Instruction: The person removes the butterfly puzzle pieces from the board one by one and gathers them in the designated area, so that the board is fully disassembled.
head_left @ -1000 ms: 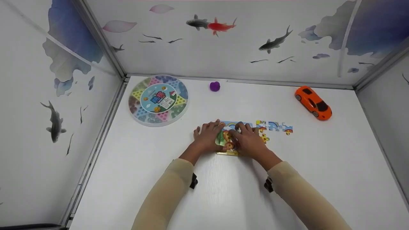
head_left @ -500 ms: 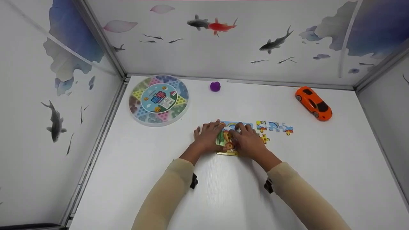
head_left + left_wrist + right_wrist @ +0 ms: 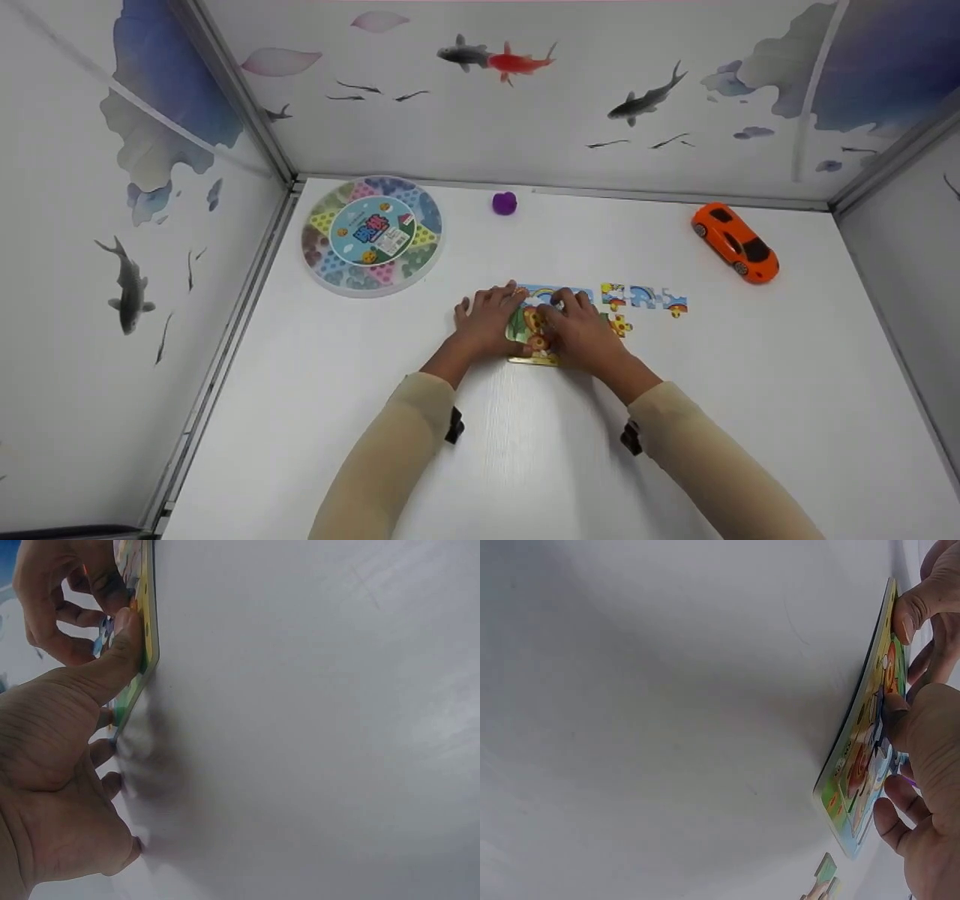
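Observation:
A colourful puzzle board (image 3: 529, 334) lies flat in the middle of the white table (image 3: 525, 465). My left hand (image 3: 486, 322) rests beside its left edge, fingers spread on the table, and in the left wrist view its thumb (image 3: 120, 652) presses on the board (image 3: 148, 630). My right hand (image 3: 583, 336) covers the board's right part with bent fingers. In the right wrist view its thumb (image 3: 900, 720) bears on a puzzle piece on the board (image 3: 855, 765). Much of the picture is hidden under both hands.
Several loose puzzle pieces (image 3: 643, 297) lie in a row just right of the board. A round game box (image 3: 371, 232) sits at the back left, a purple ball (image 3: 505, 202) at the back, an orange toy car (image 3: 735, 241) at the back right. Walls close three sides.

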`<state>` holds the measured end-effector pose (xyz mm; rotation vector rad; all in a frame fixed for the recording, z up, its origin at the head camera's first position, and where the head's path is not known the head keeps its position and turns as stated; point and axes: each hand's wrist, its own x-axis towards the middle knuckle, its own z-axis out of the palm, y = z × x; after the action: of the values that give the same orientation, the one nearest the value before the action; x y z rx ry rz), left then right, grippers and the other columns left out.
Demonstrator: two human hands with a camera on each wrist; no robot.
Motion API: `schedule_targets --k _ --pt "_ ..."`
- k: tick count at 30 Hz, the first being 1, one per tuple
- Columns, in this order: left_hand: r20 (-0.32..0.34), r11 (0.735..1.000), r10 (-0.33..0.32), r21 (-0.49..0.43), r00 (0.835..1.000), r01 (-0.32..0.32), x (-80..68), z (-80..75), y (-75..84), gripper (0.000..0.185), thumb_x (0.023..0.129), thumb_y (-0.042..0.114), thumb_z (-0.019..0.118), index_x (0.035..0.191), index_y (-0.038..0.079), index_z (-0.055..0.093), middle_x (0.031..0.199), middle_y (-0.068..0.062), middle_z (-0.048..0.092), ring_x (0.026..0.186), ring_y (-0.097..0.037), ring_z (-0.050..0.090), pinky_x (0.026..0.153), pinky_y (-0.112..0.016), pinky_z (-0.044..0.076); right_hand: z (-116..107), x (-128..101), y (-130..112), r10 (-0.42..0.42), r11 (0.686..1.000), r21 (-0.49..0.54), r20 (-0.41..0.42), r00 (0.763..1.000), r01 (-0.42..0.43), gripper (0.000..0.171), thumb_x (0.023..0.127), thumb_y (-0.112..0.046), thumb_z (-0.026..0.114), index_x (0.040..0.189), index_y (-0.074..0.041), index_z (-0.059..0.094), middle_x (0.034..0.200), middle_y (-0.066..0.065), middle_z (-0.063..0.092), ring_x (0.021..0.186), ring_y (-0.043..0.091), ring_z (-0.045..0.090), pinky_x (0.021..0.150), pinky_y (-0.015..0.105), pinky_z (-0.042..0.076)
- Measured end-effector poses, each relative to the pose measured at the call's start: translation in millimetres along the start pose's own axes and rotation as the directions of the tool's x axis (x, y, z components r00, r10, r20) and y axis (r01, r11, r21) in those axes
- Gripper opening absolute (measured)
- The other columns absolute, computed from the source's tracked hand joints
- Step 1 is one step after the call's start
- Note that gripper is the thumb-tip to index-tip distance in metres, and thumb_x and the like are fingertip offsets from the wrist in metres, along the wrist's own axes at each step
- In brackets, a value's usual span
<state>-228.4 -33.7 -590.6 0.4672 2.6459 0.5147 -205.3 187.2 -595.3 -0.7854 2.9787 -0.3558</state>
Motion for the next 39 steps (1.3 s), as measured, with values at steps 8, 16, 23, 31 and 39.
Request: schedule_targets --k 8,16,23,31,39 --pt "-0.01 1.0 0.003 0.031 1.0 -0.002 -2.6 -1.9 0.9 0.104 0.094 0.06 0.084 0.177 0.035 0.026 0.187 0.004 0.017 0.17 -0.032 0.021 0.134 -0.07 0.02 1 -2 3 -0.033 0.999 0.042 -0.034 0.999 0.035 0.046 0.099 -0.015 0.084 0.142 -0.011 0.069 0.149 0.018 0.056 0.13 0.039 0.056 0.111 0.061 0.056" --pt "-0.01 1.0 0.019 0.014 1.0 -0.019 -3.8 -1.5 -0.6 0.103 0.095 0.059 0.083 0.177 0.035 0.026 0.187 0.005 0.016 0.17 -0.031 0.02 0.134 -0.071 0.019 -3 -4 7 -0.054 0.994 0.097 -0.018 0.998 0.056 0.038 0.105 -0.021 0.078 0.142 -0.014 0.074 0.152 0.018 0.057 0.134 0.04 0.055 0.109 0.065 0.054" --pt "-0.008 1.0 0.014 0.023 1.0 -0.014 -2.9 -0.7 -1.3 0.104 0.095 0.06 0.083 0.177 0.036 0.025 0.188 0.005 0.015 0.17 -0.03 0.02 0.134 -0.071 0.019 -4 -6 9 -0.102 0.991 0.086 -0.044 0.994 0.106 0.035 0.106 -0.023 0.074 0.14 -0.013 0.076 0.147 0.02 0.06 0.128 0.04 0.057 0.099 0.067 0.056" --pt "0.032 1.0 0.001 -0.03 0.999 0.0 4.5 4.3 -4.7 0.108 0.094 0.058 0.085 0.178 0.037 0.021 0.188 0.006 0.01 0.172 -0.031 0.013 0.135 -0.072 0.012 -3 -7 11 -0.12 0.989 0.085 -0.045 0.992 0.123 0.034 0.103 -0.026 0.075 0.136 -0.017 0.078 0.145 0.019 0.062 0.127 0.04 0.058 0.095 0.067 0.056" --pt "-0.011 1.0 0.009 0.028 1.0 -0.009 -3.7 -1.5 0.6 0.104 0.095 0.057 0.084 0.178 0.035 0.025 0.188 0.004 0.016 0.17 -0.032 0.021 0.134 -0.071 0.02 0 -7 13 -0.12 0.988 0.086 -0.069 0.99 0.125 0.033 0.101 -0.027 0.077 0.133 -0.017 0.079 0.145 0.017 0.064 0.125 0.038 0.059 0.098 0.071 0.055"
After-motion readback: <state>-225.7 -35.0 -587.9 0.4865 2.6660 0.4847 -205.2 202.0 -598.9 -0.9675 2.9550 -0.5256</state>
